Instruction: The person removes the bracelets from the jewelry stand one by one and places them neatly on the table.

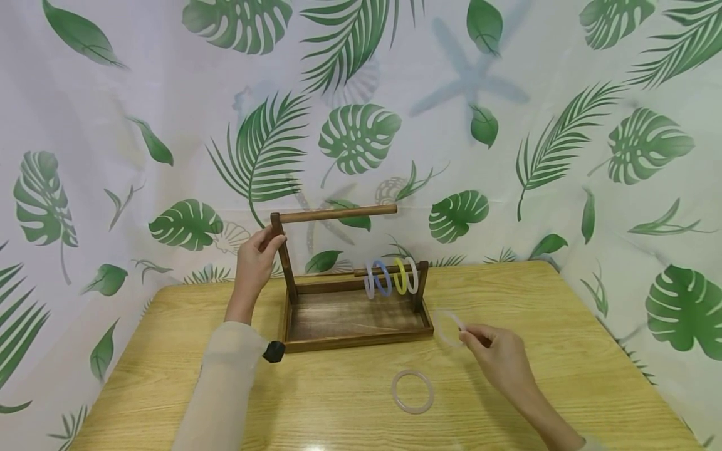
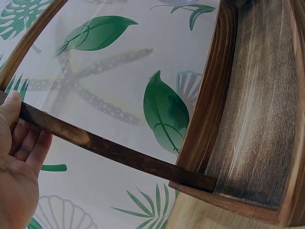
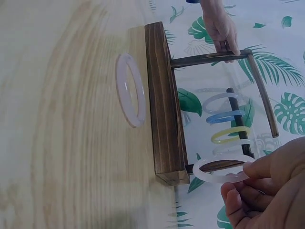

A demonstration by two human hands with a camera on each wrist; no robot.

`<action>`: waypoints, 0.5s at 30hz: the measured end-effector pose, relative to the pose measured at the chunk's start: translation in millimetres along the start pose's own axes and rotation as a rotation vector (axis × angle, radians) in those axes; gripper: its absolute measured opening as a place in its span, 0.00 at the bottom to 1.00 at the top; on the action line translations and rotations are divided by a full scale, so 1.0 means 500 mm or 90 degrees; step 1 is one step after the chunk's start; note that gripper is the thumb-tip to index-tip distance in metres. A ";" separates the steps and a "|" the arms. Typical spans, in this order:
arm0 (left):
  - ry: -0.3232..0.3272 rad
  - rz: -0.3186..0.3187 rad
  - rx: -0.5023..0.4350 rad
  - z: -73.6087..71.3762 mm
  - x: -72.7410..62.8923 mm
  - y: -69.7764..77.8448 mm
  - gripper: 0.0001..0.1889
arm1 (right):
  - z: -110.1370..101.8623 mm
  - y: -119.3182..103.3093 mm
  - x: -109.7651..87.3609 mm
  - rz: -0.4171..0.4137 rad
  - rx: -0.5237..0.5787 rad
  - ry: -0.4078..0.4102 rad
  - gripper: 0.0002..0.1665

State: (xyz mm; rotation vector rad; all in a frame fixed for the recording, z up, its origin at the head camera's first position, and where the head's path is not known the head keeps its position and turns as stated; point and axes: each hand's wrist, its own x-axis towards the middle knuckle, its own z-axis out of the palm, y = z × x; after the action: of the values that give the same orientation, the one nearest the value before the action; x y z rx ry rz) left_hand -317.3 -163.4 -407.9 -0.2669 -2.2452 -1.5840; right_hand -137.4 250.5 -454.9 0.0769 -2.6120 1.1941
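One pale, translucent, plastic-looking ring [image 3: 220,179] is in the right hand [image 1: 502,357], pinched at its three-o'clock edge between thumb and fingers, just beside the front right corner of a shallow dark-brown wooden tray [image 1: 355,342]. From this ring, the free tip of the long brown upper wooden rod [image 1: 338,214] lies towards eleven o'clock, while that of the short dark lower wooden rod [image 1: 361,272] lies towards ten. The two rods run nearly parallel but face opposite ways: the upper one's tip points to three o'clock, the lower one's to nine. Around the lower rod hang four rings: pale lavender [image 3: 212,112], blue [image 3: 221,120], yellow [image 3: 226,141] and near-clear, the last nearest its post. Another pale pink ring [image 1: 413,410] lies flat on the wood-grain table [image 1: 507,288], at seven o'clock from the held one, and the right hand is the nearer to it. The right forearm enters from five o'clock, fingers aimed towards ten; the held ring is tilted up from the tabletop. The left hand [image 1: 256,254], its forearm rising from between six and seven o'clock, grips the tall dark-brown wooden post [image 1: 286,263] near its top, thumb against fingers.
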 end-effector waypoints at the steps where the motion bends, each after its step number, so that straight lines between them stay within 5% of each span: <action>1: 0.000 0.000 0.000 0.000 0.000 0.000 0.24 | 0.000 0.001 -0.002 0.005 -0.001 -0.006 0.11; 15: 0.007 0.001 0.008 -0.001 0.001 0.001 0.23 | 0.006 0.006 -0.033 0.058 0.004 -0.073 0.14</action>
State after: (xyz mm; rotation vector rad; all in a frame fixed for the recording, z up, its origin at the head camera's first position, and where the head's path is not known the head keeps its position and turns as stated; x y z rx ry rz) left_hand -317.3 -163.5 -407.0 -0.2554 -2.2454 -1.5675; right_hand -122.5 249.2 -463.5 0.0278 -2.7384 1.2628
